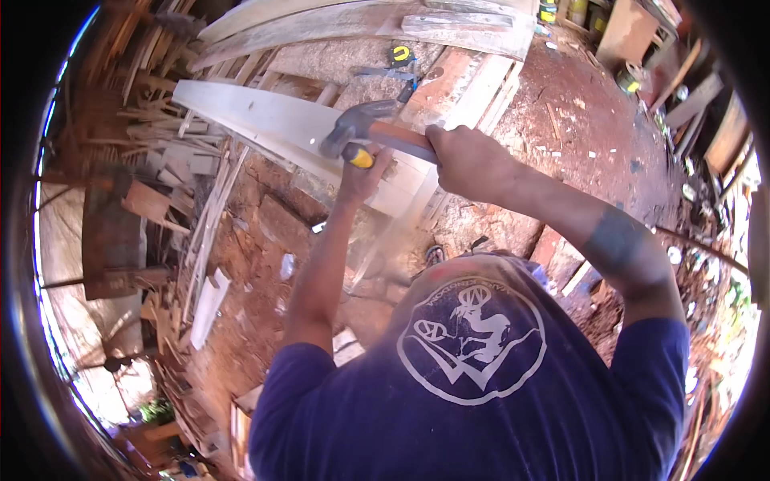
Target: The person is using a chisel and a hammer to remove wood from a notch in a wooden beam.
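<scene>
My right hand [465, 160] is closed round the handle of a hammer [401, 140], whose dark head is over the top of a yellow-and-black handled tool [359, 157], probably a chisel. My left hand [362, 178] grips that tool upright on a pale wooden board [257, 120]; its lower end is hidden by the hand. The board lies across a workbench of planks and rough surfaces [457, 72]. Whether the hammer head touches the tool's top, I cannot tell. A yellow tape measure [401, 54] and a blue tool [377, 72] lie beyond.
Long planks [297, 24] lie at the top. Piles of wood offcuts [160, 136] line the left. Dirt floor [577, 136] with scraps extends to the right, where boards and cans [630, 80] stand. A loose white board [210, 309] lies at lower left.
</scene>
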A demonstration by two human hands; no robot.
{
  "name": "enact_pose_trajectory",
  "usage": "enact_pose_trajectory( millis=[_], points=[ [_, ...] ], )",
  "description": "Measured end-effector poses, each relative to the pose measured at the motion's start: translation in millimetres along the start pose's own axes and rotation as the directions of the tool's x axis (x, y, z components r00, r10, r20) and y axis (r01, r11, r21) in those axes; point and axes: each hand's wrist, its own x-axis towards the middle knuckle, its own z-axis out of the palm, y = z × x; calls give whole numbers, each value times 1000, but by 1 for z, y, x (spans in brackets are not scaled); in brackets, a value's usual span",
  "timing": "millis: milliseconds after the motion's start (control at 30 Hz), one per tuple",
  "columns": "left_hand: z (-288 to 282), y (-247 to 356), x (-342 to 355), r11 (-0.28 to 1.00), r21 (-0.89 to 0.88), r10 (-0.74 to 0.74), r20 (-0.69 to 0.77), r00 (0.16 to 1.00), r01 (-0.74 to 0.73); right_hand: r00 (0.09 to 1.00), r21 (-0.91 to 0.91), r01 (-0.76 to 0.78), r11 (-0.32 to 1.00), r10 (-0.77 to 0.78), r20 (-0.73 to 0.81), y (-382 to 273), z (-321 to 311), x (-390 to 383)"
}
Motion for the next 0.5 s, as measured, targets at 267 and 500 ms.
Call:
enact_pose_trajectory(
  millis=[267,500],
  points=[
    [-4,12,-53,934,357,-28,3,1000,25,917,268,-211,940,285,-279,12,-52,-34],
    [13,28,-40,929,-361,30,-142,989,-80,848,370,-374,850,475,-234,28,-46,-58]
  ],
)
